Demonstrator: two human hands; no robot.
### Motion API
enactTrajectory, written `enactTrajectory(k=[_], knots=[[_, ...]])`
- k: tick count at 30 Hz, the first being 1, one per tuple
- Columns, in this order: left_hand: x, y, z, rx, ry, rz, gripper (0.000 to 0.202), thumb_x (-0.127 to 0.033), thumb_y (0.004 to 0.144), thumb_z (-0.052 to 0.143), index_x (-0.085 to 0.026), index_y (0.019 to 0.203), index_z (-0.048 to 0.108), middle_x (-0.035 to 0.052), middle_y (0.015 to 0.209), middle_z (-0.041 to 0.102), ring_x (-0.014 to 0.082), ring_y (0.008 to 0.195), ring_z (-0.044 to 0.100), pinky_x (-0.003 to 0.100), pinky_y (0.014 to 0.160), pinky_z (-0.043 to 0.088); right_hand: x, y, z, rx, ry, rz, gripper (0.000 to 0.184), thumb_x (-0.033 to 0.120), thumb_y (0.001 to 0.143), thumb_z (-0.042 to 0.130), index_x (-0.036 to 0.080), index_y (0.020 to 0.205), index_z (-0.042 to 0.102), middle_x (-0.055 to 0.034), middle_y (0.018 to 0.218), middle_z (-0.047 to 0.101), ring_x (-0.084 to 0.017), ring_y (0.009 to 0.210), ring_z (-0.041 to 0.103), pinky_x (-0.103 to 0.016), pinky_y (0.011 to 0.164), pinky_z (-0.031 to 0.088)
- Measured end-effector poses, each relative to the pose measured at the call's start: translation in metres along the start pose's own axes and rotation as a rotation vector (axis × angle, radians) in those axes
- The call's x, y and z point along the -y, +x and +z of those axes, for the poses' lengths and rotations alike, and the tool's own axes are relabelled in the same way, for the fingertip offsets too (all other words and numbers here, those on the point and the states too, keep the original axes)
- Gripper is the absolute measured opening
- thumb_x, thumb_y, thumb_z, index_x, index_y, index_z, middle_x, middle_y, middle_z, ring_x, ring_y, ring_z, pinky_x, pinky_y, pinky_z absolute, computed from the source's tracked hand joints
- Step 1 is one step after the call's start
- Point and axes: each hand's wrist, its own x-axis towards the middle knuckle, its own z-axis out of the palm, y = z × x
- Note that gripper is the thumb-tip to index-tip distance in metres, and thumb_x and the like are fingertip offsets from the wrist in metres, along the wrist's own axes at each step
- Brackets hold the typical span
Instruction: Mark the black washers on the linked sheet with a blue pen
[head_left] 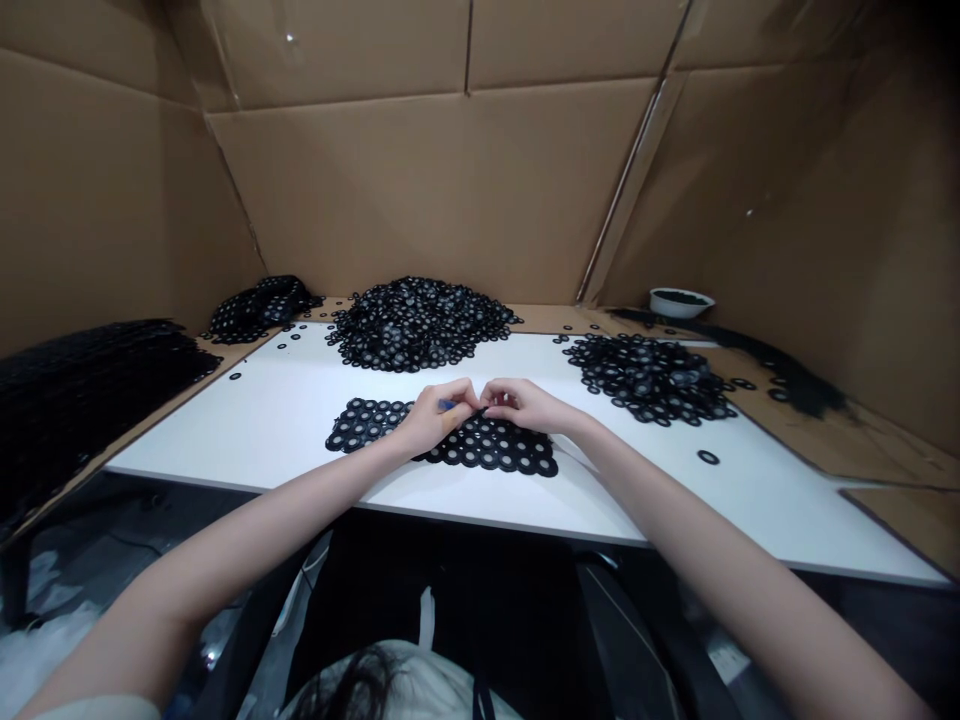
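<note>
A rectangular sheet of joined black rings (pixel 487 455) lies flat on the white board, several rows deep. My left hand (pixel 435 418) is closed over its upper middle, thumb and fingers pinched together at the sheet. A small blue thing (pixel 446 405) shows between those fingers; most of it is hidden. Close beside it, my right hand (pixel 521 403) pinches a black bit at the same spot, its fingertips nearly meeting the left ones. Exactly which ring lies between the fingertips is too small to make out.
Behind the hands rises a big heap of loose black rings (pixel 412 325); a smaller ring pile (pixel 652 378) sits to the right. A white bowl (pixel 679 303) stands far right. Stacked black sheets (pixel 97 390) fill the left side. Cardboard walls (pixel 427 190) enclose the white board (pixel 247 430).
</note>
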Motion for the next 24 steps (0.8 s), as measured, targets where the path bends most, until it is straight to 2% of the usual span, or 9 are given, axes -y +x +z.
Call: enactTrajectory(k=[7,17,20,24], knots=[[-0.0009,-0.0003,-0.0007,0.044,0.092,0.099,0.015,-0.021,0.082,0.042,-0.014,0.075,0.053,-0.001,0.073,0.053,0.0118,0.071,0.047,0.022,0.07,0.035,0.0009,0.0005,0.0028,0.002,0.006,-0.001,0.005,0.02,0.076,0.049,0.018,0.077,0.054,-0.0019,0.076,0.057,-0.016,0.07,0.05,-0.028,0.065,0.039],[-0.0038,-0.0009,0.0012,0.103,0.173,0.137,0.017,-0.017,0.084,0.039,-0.015,0.08,0.055,-0.0002,0.081,0.058,0.0123,0.073,0.049,0.021,0.07,0.035,0.0069,-0.0001,0.0046,-0.044,0.018,-0.049,0.011,0.009,0.066,0.045,0.018,0.068,0.051,-0.0016,0.071,0.055,-0.015,0.068,0.049,-0.027,0.063,0.038],[-0.0018,-0.0006,0.0028,0.117,0.227,0.116,0.018,-0.017,0.085,0.038,-0.016,0.085,0.056,0.0002,0.084,0.06,0.0131,0.075,0.051,0.022,0.071,0.036,0.0073,0.0005,0.0052,-0.055,0.031,-0.062,0.011,0.008,0.064,0.044,0.018,0.065,0.049,-0.0017,0.07,0.055,-0.016,0.069,0.05,-0.027,0.065,0.038],[0.0005,0.0002,0.0034,0.114,0.232,0.121,0.017,-0.018,0.085,0.039,-0.016,0.084,0.055,-0.0003,0.083,0.06,0.0127,0.074,0.051,0.022,0.07,0.037,0.006,0.0008,0.0045,-0.037,0.002,-0.052,0.006,0.013,0.071,0.048,0.017,0.066,0.05,-0.001,0.069,0.054,-0.014,0.066,0.049,-0.026,0.063,0.038]])
